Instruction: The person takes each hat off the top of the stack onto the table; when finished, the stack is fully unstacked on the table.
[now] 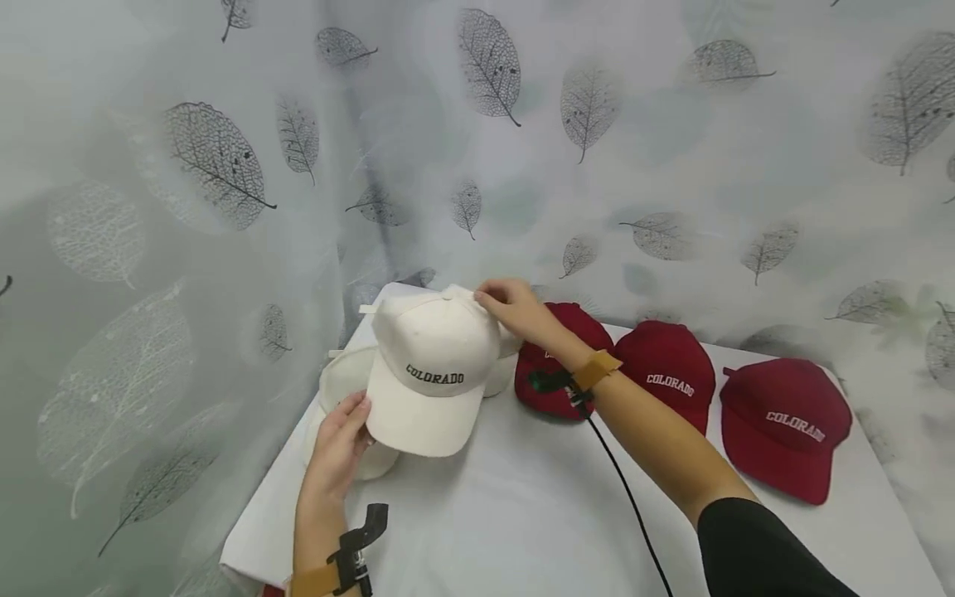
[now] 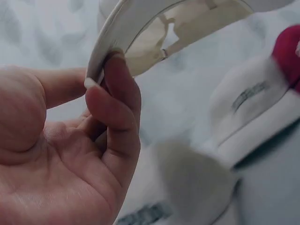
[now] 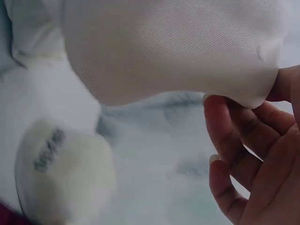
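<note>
Between the two hands a white baseball cap (image 1: pixel 435 344) with dark COLORADO lettering is held up above the table, its brim toward the wearer. The left hand (image 1: pixel 339 444) pinches the brim's left edge between thumb and fingers; the left wrist view shows that grip on the brim (image 2: pixel 104 44) and the cap's open underside. At the cap's upper right, the right hand (image 1: pixel 518 308) pinches the crown fabric (image 3: pixel 239 77) between thumb and fingers. Behind the held cap lie another white cap (image 1: pixel 373 461) at left and a partly hidden white cap (image 1: pixel 501 375) at right.
Three dark red COLORADO caps, a left one (image 1: pixel 555 398), a middle one (image 1: pixel 667 377) and a right one (image 1: pixel 787 423), stand along the back and right of the white-covered table (image 1: pixel 537 514). Leaf-patterned curtains (image 1: pixel 418 141) hang behind and at left. A black cable (image 1: pixel 630 493) trails from the right wrist.
</note>
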Tool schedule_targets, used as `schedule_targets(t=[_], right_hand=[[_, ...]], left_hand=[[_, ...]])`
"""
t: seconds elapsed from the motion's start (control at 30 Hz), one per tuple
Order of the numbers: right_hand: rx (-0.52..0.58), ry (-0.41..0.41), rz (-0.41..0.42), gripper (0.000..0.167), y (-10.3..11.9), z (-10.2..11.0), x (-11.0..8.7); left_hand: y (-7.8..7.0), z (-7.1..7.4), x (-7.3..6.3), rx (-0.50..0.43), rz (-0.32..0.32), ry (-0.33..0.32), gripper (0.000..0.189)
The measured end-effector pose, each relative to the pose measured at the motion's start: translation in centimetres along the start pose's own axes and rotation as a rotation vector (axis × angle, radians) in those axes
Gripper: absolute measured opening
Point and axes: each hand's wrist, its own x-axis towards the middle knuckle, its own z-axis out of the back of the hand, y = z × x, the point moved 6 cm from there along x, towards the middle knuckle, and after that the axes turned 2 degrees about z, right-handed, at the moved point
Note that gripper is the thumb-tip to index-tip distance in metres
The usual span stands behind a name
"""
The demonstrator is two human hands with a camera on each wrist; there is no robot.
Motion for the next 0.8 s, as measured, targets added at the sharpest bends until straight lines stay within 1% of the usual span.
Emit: schedule_targets(t=[0.1,0.2,0.27,0.3,0.37,0.43,0.47,0.6,0.63,0.7,0.77,0.8], right_hand=[[-0.015,-0.044,-0.01,0.027,-0.7,4.2,-2.1],[-0.079,-0.074,-0.049,0.029,-1.9,8.3,-4.9],[-0.133,-0.09,-0.083,0.03,-2.9,11.0,-7.5],[-0.164,-0.099,-0.11,0.031,-3.5,12.3,-9.1],[-0.214,-0.122,-0.15,0.031,-4.5,14.7,-12.8],[-0.267,-0.158,-0.201,0.031,-5.5,16.8,-17.0],[-0.291,-0.172,-0.23,0.031,-6.0,17.6,-19.1],[-0.397,-0.2,-0.368,0.034,-7.5,19.9,-27.3],[-0.415,-0.193,-0.407,0.036,-7.8,20.3,-28.9],[-0.463,-0.177,-0.458,0.038,-8.3,21.3,-31.8],[-0.49,-0.168,-0.504,0.04,-8.8,22.4,-34.0],[-0.503,-0.164,-0.524,0.042,-9.1,22.9,-35.0]], left_hand=[[0.1,-4.2,0.7,-0.035,-0.008,0.137,0.041],[1.0,-9.1,1.4,-0.038,0.033,0.277,0.037],[2.0,-12.6,1.6,-0.001,0.06,0.386,0.036],[2.6,-14.3,1.6,0.024,0.068,0.442,0.034],[3.8,-17.7,1.5,0.066,0.085,0.529,0.031],[5.1,-20.8,0.9,0.1,0.109,0.603,0.025],[5.7,-22.3,0.4,0.115,0.125,0.64,0.022],[8.1,-27.7,-2.1,0.146,0.21,0.809,0.011],[8.6,-29.0,-2.7,0.149,0.229,0.855,0.009],[9.8,-31.3,-3.7,0.156,0.273,0.931,0.006],[11.1,-33.4,-4.3,0.172,0.311,0.985,0.005],[11.7,-34.4,-4.5,0.184,0.327,1.0,0.005]])
